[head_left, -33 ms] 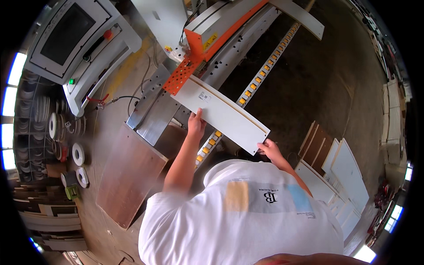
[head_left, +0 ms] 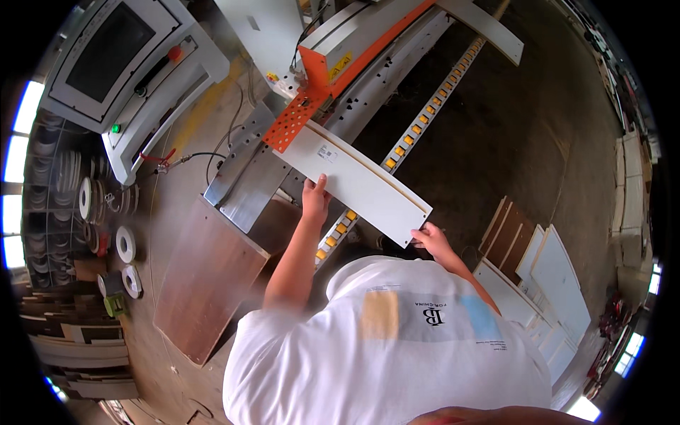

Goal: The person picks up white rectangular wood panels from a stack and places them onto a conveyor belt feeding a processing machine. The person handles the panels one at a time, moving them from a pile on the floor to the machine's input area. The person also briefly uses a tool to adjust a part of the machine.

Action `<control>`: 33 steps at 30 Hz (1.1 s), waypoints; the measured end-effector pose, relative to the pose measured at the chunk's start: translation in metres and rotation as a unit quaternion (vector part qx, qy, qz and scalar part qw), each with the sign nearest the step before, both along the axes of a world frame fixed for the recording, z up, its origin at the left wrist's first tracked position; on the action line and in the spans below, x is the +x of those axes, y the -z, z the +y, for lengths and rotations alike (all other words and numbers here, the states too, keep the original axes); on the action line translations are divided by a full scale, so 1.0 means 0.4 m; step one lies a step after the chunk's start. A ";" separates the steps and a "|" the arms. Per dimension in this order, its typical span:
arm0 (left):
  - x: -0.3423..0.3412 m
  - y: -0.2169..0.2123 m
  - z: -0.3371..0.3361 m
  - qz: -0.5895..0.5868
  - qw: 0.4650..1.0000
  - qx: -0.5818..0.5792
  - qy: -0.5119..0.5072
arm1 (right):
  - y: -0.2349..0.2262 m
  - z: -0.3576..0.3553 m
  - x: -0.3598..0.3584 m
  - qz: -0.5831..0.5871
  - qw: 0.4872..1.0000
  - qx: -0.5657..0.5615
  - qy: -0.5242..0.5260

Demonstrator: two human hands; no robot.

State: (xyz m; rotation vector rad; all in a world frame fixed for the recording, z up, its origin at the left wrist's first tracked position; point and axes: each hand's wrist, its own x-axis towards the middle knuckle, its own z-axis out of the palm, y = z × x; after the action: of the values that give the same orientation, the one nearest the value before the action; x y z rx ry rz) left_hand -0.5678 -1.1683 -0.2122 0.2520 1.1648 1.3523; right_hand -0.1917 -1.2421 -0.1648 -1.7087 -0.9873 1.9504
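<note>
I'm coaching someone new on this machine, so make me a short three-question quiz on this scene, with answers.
1. True or false: only the left hand touches the white panel.
2. Which hand is nearer the orange perforated plate? A: right hand; B: left hand.
3. Fill in: the roller rail crossing beneath the panel carries ____-coloured rollers.

Key: 1 false, the right hand holds a corner; 2 B; 3 yellow.

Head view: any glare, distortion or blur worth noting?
In the head view, windows at the left rim are blown out with bluish fringes; in the head view, the white board's long edges bow slightly; in the head view, haze softens the left arm near the sleeve.
</note>
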 end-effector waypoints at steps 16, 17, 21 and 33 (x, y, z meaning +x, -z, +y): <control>0.149 -0.064 0.095 0.140 0.988 -0.020 -0.061 | -0.023 0.215 0.016 0.113 0.992 -0.051 -0.024; 0.184 -0.097 0.130 0.119 0.990 -0.011 -0.070 | -0.017 0.233 0.036 0.123 0.991 -0.047 0.003; 0.236 -0.099 0.226 0.116 0.991 0.003 -0.062 | 0.014 0.317 0.096 0.126 0.991 -0.035 0.034; -0.419 -0.442 0.441 0.548 0.806 0.196 -0.110 | 0.032 0.293 0.226 0.035 0.977 0.005 0.209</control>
State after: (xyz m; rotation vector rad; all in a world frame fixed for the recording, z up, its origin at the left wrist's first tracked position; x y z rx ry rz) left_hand -0.7354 -0.9921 -0.0355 1.3791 1.8672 1.6827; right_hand -0.1013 -1.1247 -0.1776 -1.6681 -0.5524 1.7109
